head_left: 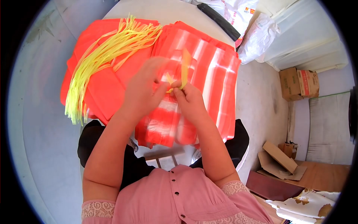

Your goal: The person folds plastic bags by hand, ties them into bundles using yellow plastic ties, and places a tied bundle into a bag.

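A short yellow strip [185, 69] stands up from the fingers of my right hand [188, 98], whose thumb and forefinger are pinched on it. Just to the left is my left hand [146, 87], blurred, its thumb near the strip and its other fingers partly smeared. Beneath both hands lies a stack of red and white striped plastic bags [218, 80]. Plain red folded material [106, 84] is on the left, with a long bundle of yellow strips [99, 58] draped over it.
The light tabletop [149, 10] shows behind the stacks, with a black roll [219, 21] at its far edge. White plastic sacks [257, 37] stand beyond. Cardboard boxes [298, 84] are by the right wall, and opened cardboard [281, 162] lies lower right.
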`<state>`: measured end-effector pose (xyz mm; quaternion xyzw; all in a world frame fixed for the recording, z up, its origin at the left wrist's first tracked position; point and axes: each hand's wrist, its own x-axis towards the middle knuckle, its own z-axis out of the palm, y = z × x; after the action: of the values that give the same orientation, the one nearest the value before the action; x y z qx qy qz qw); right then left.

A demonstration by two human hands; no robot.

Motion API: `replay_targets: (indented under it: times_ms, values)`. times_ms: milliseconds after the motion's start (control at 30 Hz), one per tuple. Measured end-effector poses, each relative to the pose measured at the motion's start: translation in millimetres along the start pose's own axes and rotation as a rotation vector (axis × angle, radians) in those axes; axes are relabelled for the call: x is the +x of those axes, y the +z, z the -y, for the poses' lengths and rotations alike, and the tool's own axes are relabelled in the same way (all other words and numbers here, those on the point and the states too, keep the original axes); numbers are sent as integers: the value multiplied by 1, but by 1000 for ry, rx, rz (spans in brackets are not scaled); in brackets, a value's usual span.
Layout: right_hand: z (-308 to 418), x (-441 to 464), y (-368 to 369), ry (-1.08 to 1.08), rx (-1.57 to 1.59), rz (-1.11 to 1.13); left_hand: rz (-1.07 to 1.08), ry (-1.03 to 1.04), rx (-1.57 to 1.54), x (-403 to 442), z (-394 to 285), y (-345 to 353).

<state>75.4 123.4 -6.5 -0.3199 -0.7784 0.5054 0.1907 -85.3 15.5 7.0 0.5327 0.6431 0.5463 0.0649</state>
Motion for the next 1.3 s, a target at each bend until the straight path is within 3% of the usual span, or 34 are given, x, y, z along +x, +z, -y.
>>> replay_targets:
  times_ms: [100,333,433,533,633,800,1033,1133,1233,1300]
  values:
    - [2,2,0,-76,-38,0,265,-36,77,-2,-2,9]
    - [2,-1,1,30,226,-61,286,-268,134,2,2,11]
    - [13,-6,0,160,-48,5,280,-469,-19,2,0,15]
    - [-4,-5,9,-177,-179,-94,317,-521,-86,2,6,17]
    - [-3,-3,11,-339,-299,-218,351,-467,-67,2,7,15]
    - [-10,0,10,-354,-242,-233,468,-363,-96,0,0,4]
    - [-19,-2,9,-443,-250,-218,363,-478,-281,-8,15,15]
    - [-8,-12,13,-106,62,-191,360,-503,-228,-4,12,14]
    - [4,-10,3,92,396,-36,350,-509,-144,-1,6,12]
    - [-1,-8,-5,59,251,28,324,-511,-157,-2,8,16]
